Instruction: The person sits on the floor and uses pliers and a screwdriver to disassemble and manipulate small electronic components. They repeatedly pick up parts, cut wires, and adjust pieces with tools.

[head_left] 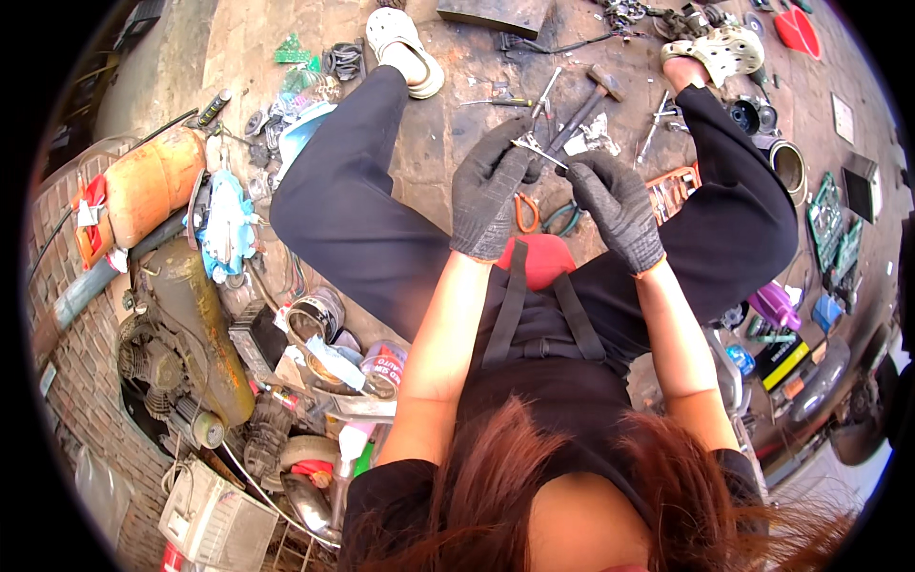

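Observation:
Dark work gloves cover both of my hands, raised above the ground between my spread legs. A thin, silvery metal rod (543, 153), wider at its left end, spans the gap between them; its exact kind is too small to tell. My left hand (487, 191) pinches the wider end, and the fingers of my right hand (616, 205) close on the other end. Just beyond lies a hammer (583, 112) with a dark handle, beside a slim metal tool (546, 92). Orange-handled pliers (526, 212) and teal-handled pliers (562, 219) rest below the hands.
Screwdriver (510, 102) and T-shaped tool (654, 126) lie on the stained floor. An orange tool case (673, 195) sits by my right leg. Gas cylinders (195, 324), an orange tank (152, 186) and cans (316, 315) crowd the left. Green tool cases (827, 221) lie far right.

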`<action>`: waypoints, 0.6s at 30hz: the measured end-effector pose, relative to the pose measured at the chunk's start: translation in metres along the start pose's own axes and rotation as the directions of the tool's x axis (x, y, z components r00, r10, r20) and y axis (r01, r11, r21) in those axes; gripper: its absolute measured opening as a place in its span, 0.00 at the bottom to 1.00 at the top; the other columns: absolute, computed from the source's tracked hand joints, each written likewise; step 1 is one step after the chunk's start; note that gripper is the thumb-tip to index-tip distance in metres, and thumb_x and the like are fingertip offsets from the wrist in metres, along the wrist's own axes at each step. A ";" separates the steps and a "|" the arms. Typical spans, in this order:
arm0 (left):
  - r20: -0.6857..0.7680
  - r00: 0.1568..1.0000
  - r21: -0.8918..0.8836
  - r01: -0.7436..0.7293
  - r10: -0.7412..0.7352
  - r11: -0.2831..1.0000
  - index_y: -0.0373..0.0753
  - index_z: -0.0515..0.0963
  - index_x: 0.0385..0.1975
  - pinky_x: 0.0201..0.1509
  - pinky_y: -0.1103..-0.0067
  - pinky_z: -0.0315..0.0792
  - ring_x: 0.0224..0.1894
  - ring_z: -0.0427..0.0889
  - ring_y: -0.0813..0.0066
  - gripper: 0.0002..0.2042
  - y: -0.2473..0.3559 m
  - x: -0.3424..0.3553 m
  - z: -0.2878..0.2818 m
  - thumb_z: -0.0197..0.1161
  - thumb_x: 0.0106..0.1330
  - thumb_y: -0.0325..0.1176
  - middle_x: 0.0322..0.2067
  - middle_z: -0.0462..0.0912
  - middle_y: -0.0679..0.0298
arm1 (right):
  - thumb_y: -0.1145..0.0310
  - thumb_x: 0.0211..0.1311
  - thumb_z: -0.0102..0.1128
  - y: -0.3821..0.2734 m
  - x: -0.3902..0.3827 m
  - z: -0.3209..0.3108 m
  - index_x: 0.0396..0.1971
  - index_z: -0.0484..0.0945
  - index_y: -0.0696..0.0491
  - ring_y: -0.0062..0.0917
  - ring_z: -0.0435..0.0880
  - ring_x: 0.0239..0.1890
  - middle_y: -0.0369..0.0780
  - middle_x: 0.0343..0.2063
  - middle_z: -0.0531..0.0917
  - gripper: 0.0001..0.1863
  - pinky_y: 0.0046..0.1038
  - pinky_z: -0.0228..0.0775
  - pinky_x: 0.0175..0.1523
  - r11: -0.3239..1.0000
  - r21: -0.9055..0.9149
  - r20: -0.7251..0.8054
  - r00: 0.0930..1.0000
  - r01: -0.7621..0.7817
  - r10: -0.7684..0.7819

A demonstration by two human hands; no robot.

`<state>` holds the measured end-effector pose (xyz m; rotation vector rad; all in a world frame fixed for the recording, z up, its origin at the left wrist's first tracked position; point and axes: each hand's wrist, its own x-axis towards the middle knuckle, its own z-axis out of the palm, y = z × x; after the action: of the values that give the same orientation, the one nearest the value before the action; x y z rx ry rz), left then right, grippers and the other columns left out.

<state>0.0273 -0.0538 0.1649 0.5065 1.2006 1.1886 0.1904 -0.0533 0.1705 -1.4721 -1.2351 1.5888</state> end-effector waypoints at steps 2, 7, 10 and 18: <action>0.086 0.993 -0.118 0.093 -0.083 0.989 0.29 0.73 0.49 0.37 0.83 0.71 0.30 0.75 0.80 0.15 -0.001 0.003 -0.004 0.56 0.63 0.23 0.30 0.77 0.64 | 0.61 0.66 0.52 0.002 0.002 -0.005 0.36 0.78 0.60 0.12 0.66 0.21 0.32 0.20 0.73 0.16 0.17 0.58 0.26 0.987 0.108 0.078 0.991 -0.118 0.110; 0.141 0.974 -0.279 0.210 -0.177 0.937 0.31 0.75 0.47 0.32 0.86 0.71 0.27 0.76 0.81 0.13 -0.015 0.012 -0.011 0.58 0.63 0.25 0.30 0.80 0.64 | 0.59 0.68 0.47 0.013 0.004 -0.004 0.34 0.78 0.58 0.09 0.57 0.15 0.28 0.14 0.65 0.17 0.16 0.45 0.20 0.950 0.245 0.149 0.976 -0.195 0.162; 0.092 0.977 -0.281 0.211 -0.193 0.936 0.29 0.74 0.48 0.33 0.84 0.72 0.27 0.76 0.80 0.14 -0.017 0.012 -0.005 0.58 0.63 0.25 0.30 0.79 0.63 | 0.59 0.68 0.47 0.019 0.006 0.002 0.36 0.77 0.57 0.09 0.56 0.14 0.28 0.14 0.64 0.16 0.14 0.44 0.19 0.918 0.333 0.122 0.975 -0.215 0.184; 0.038 0.999 0.354 0.011 -0.026 0.935 0.31 0.78 0.41 0.30 0.84 0.71 0.27 0.75 0.84 0.10 -0.033 0.031 0.018 0.56 0.64 0.28 0.29 0.78 0.65 | 0.56 0.66 0.53 0.041 0.034 0.019 0.32 0.76 0.52 0.09 0.57 0.13 0.27 0.14 0.66 0.14 0.14 0.46 0.17 0.788 0.589 -0.172 0.925 -0.179 0.339</action>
<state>0.0543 -0.0332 0.1303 0.7837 1.3877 0.9422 0.1715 -0.0407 0.1189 -1.4309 -0.3493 1.6664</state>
